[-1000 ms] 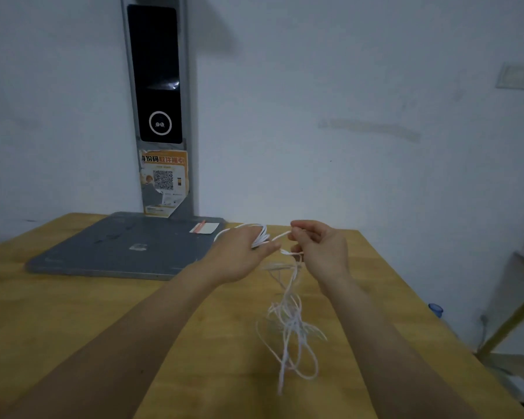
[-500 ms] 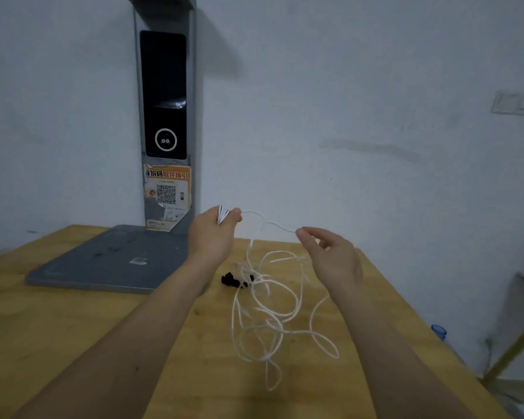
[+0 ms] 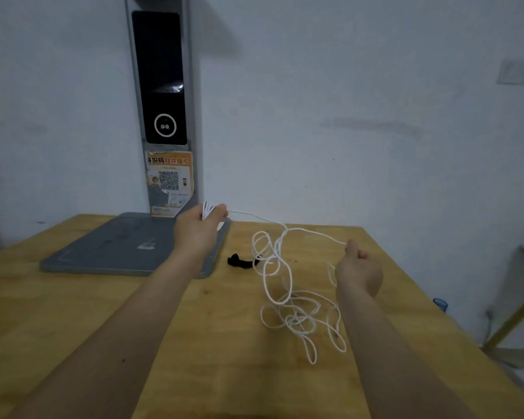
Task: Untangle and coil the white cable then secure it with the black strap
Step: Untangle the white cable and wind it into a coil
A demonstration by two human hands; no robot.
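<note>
My left hand [image 3: 201,226] is raised over the grey base and grips a small bundle of coiled turns of the white cable [image 3: 280,278]. From there a strand runs right to my right hand [image 3: 357,267], which pinches it between thumb and fingers. The rest of the cable hangs and lies in loose tangled loops on the wooden table [image 3: 73,313] between my arms. The black strap [image 3: 239,261] lies on the table just left of the loops, beside the base's corner.
A grey flat base [image 3: 124,252] with a tall upright post [image 3: 164,101] carrying a black screen and an orange QR sticker stands at the back left against the white wall. The table's right edge drops off near a blue cap [image 3: 440,304] and a wooden frame.
My hands have moved apart: the left one up and left with the coil, the right one right and down. The cable has spread into wider loops, uncovering the black strap.
</note>
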